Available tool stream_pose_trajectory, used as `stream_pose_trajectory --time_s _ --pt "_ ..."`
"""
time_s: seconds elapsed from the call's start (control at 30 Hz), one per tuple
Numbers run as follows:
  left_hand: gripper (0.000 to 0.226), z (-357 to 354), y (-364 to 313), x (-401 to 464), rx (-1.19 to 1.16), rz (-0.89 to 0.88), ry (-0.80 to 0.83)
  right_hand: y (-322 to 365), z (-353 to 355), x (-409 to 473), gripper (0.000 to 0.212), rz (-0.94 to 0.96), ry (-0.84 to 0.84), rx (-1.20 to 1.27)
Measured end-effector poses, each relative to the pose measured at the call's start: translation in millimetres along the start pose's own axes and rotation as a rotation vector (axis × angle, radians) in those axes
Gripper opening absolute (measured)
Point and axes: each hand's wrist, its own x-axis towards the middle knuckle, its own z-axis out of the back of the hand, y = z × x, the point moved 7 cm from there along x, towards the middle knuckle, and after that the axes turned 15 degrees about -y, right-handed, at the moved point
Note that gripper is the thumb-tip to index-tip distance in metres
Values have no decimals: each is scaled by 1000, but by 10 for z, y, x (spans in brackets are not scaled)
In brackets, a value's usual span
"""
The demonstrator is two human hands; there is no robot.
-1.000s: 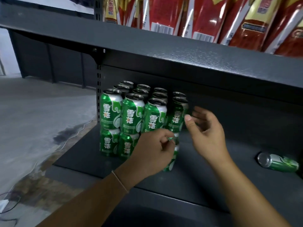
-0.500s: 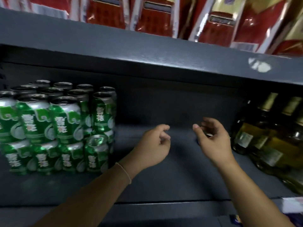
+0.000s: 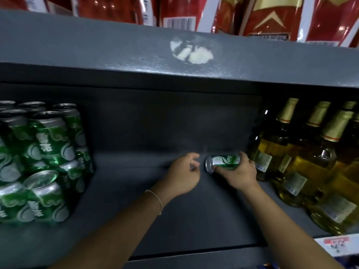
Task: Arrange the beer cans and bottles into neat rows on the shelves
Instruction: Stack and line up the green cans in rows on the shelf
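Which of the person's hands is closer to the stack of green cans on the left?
Left. The left hand hangs empty over the bare shelf, right of the stacked cans. The right hand is farther away, holding a lone can on its side beside the bottles.

Dim, slightly soft view; glare streaks the upper shelf edge (image 3: pixel 174 70); edges perhaps warped.

Wide bare stretch of shelf (image 3: pixel 136 220) floor between stacked green beer cans (image 3: pixel 44 162) at left and upright beer bottles (image 3: pixel 303 164) at right. Both hands sit in this gap; the right hand (image 3: pixel 240 174) with a lying can (image 3: pixel 223 162) is just beside the nearest bottle. Upper shelf (image 3: pixel 116 47) caps headroom. Back panel closes the rear.
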Motion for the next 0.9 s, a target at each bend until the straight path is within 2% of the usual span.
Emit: stream_pose_trajectory --time_s 0.17,0.43,0.63,0.8,0.83,0.9 --pt "44 -133 36 18 27 45 22 -34 -210 116 104 -39 45 -84" --pt "41 -142 96 -2 29 72 10 17 -386 151 106 -23 1 -225" --pt "38 21 136 -55 -17 113 -13 61 -336 93 99 -11 -5 -108" --pt "18 125 209 -66 -233 344 -47 361 -235 -193 109 152 74 230" --pt "21 139 231 -81 -294 432 -26 457 -198 -268 113 185 99 310" --pt "40 143 271 -146 -455 641 84 625 -131 -414 122 238 172 441"
